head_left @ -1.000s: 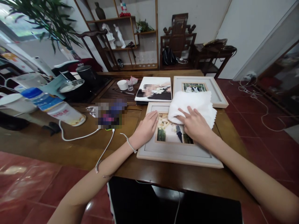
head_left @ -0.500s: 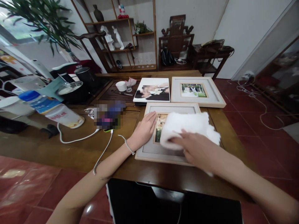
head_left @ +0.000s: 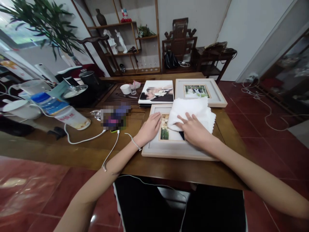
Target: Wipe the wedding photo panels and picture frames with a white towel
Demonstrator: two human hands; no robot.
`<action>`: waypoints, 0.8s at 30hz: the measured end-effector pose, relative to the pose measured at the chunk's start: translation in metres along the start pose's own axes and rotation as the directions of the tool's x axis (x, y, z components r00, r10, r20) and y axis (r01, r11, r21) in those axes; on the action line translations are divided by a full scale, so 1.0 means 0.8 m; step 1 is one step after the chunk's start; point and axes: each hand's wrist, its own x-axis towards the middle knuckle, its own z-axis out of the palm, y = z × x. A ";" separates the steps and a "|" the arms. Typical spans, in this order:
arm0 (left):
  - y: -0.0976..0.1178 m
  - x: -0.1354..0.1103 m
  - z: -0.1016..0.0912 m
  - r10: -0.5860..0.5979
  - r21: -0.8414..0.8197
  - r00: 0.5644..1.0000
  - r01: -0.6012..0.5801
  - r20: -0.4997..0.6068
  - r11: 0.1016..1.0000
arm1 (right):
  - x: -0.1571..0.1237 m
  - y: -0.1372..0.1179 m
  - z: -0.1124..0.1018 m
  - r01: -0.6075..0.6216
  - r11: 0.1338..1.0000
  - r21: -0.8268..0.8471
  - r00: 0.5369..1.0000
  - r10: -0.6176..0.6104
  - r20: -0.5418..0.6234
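A light wooden picture frame [head_left: 154,149] lies flat on the dark wooden table [head_left: 79,151] in front of me. My left hand [head_left: 149,128] rests flat on the frame's left side, fingers stretched out. My right hand [head_left: 194,130] lies spread on a white cloth [head_left: 193,111] that covers the upper right part of the frame's glass. The photo under the glass shows only at the left, beside the cloth.
A second framed photo [head_left: 218,100] and an unframed print [head_left: 156,91] lie behind. To the left are a blurred object with a white cable [head_left: 82,140], a lying bottle [head_left: 60,111], a white cup [head_left: 126,89] and pots. Shelves and chairs stand beyond the table.
My right hand slid the white cloth down toward me over the glass, then back up to the frame's upper right. My left hand stayed on the frame's left side.
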 end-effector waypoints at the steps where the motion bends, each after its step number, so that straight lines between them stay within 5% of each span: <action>1: 0.001 0.000 0.000 0.005 0.004 1.000 -0.005 -0.004 1.000 | -0.007 -0.010 -0.006 0.005 1.000 0.002 1.000 -0.005 0.009; 6: 0.005 -0.001 -0.002 0.006 0.023 1.000 -0.006 -0.013 1.000 | -0.048 -0.060 -0.030 0.138 0.990 0.020 0.990 -0.138 0.017; 9: 0.003 -0.001 -0.003 0.008 0.033 1.000 -0.009 0.010 0.999 | -0.048 -0.055 -0.032 0.224 0.971 0.081 0.974 -0.225 -0.004; 17: -0.005 0.002 -0.002 0.078 0.051 0.997 -0.079 0.024 0.996 | 0.011 0.035 0.008 -0.012 0.999 0.045 0.993 0.017 -0.114; 24: -0.003 0.003 -0.004 0.067 0.044 0.997 -0.069 0.028 0.997 | -0.004 0.004 0.000 -0.002 1.000 -0.004 1.000 0.002 -0.027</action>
